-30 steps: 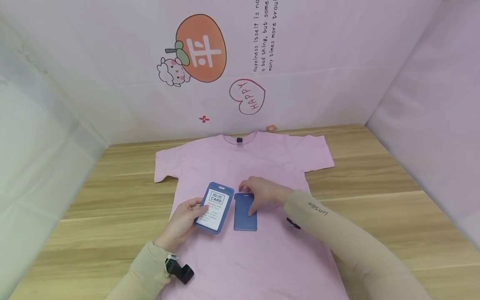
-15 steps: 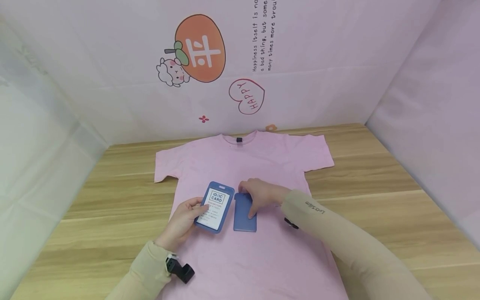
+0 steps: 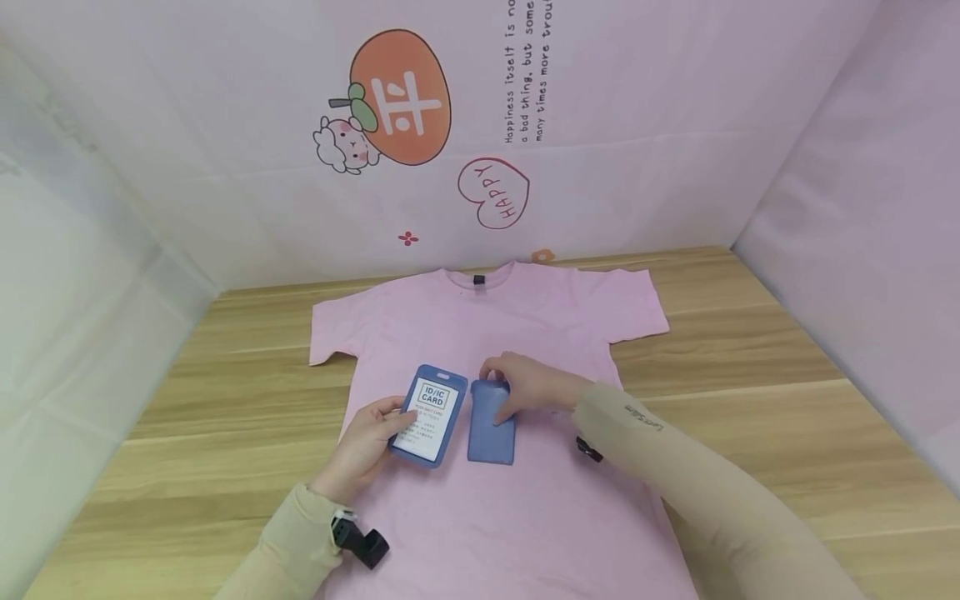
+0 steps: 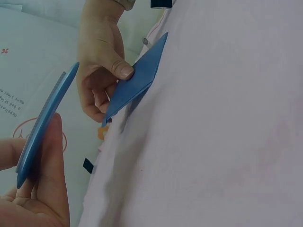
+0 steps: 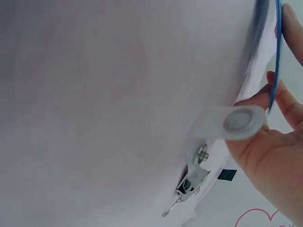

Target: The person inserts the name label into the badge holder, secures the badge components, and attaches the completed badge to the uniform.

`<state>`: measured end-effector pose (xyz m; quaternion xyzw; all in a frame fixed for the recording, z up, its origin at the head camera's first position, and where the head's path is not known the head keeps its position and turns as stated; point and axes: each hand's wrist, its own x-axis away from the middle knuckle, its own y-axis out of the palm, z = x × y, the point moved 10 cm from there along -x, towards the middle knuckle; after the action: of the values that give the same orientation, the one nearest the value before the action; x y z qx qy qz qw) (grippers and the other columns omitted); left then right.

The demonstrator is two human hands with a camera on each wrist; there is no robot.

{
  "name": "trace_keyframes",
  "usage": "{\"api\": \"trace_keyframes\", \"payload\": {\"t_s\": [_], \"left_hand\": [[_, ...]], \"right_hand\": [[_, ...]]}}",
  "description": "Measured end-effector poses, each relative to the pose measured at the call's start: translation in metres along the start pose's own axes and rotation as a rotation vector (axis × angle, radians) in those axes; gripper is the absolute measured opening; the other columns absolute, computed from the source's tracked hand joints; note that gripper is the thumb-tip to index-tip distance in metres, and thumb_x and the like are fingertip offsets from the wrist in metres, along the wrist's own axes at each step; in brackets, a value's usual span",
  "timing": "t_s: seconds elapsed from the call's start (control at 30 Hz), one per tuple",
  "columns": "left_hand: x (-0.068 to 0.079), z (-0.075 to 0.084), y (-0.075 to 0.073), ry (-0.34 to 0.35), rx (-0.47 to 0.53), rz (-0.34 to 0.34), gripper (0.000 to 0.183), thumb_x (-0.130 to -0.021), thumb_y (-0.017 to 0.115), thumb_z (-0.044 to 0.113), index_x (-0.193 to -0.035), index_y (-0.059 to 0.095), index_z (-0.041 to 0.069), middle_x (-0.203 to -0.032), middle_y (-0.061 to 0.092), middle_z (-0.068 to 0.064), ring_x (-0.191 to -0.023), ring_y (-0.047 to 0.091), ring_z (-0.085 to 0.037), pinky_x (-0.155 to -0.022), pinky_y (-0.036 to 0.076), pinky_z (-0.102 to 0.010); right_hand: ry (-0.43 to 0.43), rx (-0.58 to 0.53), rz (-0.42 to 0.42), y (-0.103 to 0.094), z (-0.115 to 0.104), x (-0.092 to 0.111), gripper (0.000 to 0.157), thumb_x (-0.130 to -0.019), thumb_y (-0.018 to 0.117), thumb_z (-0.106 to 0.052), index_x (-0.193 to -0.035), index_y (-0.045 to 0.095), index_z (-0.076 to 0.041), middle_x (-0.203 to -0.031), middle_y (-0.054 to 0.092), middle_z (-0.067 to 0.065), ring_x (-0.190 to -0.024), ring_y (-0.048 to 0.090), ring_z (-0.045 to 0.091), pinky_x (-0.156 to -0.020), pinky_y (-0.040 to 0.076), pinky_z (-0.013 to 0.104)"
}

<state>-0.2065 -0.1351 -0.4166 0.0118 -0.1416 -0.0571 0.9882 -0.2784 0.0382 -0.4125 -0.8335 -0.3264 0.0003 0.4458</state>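
Observation:
On the left, my left hand grips a blue badge holder with a white ID/IC card showing in its frame, thumb across the front. To the right of it, my right hand pinches a plain blue rectangular panel, thumb on its face and fingers at its top edge. The left wrist view shows this panel tilted, standing off the pink cloth with a shadow beneath. A metal badge clip with a clear snap strap appears close to the right hand in the right wrist view.
A pink T-shirt lies spread on the wooden table, its collar toward the back. White printed cloth walls rise behind and at both sides. A black wrist-camera mount sits at the left wrist.
The right hand has raised the top end of the blue panel, which lay flatter before. The left hand and badge holder stay in almost the same place.

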Motion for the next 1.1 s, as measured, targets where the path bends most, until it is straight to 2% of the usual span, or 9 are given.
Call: {"api": "trace_keyframes", "payload": {"t_s": [0.13,0.37,0.67,0.9,1.1], "left_hand": [[0.0,-0.001,-0.001,-0.006,0.003,0.006,0.035,-0.094,0.05,0.002,-0.124,0.045,-0.015,-0.089,0.071,-0.001,-0.076,0.065,-0.005,-0.069,0.054,-0.019],[0.0,-0.001,-0.001,-0.007,0.016,0.001,0.036,-0.094,0.051,0.003,-0.125,0.044,-0.015,-0.09,0.07,0.0,-0.077,0.065,-0.004,-0.069,0.054,-0.019],[0.0,-0.002,-0.002,-0.009,0.017,0.01,0.035,-0.094,0.05,0.002,-0.124,0.045,-0.015,-0.09,0.07,-0.001,-0.077,0.065,-0.005,-0.07,0.054,-0.019],[-0.002,-0.003,0.0,-0.011,0.002,0.001,0.035,-0.094,0.05,0.002,-0.125,0.046,-0.013,-0.094,0.07,-0.003,-0.078,0.065,-0.006,-0.07,0.054,-0.02],[-0.002,-0.001,0.004,-0.008,0.003,0.002,0.034,-0.093,0.052,0.002,-0.123,0.048,-0.014,-0.088,0.07,-0.001,-0.075,0.065,-0.006,-0.067,0.053,-0.02]], "right_hand": [[-0.015,-0.059,0.003,-0.003,-0.001,0.003,0.05,-0.071,0.083,-0.014,-0.113,0.057,-0.019,-0.113,0.059,0.007,-0.101,0.055,0.021,-0.095,0.047,0.041],[-0.083,-0.059,0.017,-0.009,-0.007,0.007,0.042,-0.078,0.076,-0.01,-0.116,0.058,-0.015,-0.108,0.061,0.007,-0.097,0.056,0.02,-0.089,0.049,0.038],[-0.094,-0.112,0.041,-0.018,-0.004,0.015,0.036,-0.083,0.07,-0.008,-0.117,0.059,-0.011,-0.105,0.062,0.008,-0.095,0.057,0.021,-0.08,0.051,0.031],[-0.075,-0.282,0.076,-0.028,0.006,0.021,0.036,-0.085,0.067,-0.007,-0.12,0.057,-0.008,-0.103,0.06,0.011,-0.086,0.06,0.018,-0.07,0.055,0.029],[-0.097,-0.418,0.179,-0.042,0.016,0.026,0.038,-0.086,0.065,-0.003,-0.122,0.054,-0.001,-0.098,0.06,0.015,-0.073,0.059,0.014,-0.061,0.055,0.031]]}}
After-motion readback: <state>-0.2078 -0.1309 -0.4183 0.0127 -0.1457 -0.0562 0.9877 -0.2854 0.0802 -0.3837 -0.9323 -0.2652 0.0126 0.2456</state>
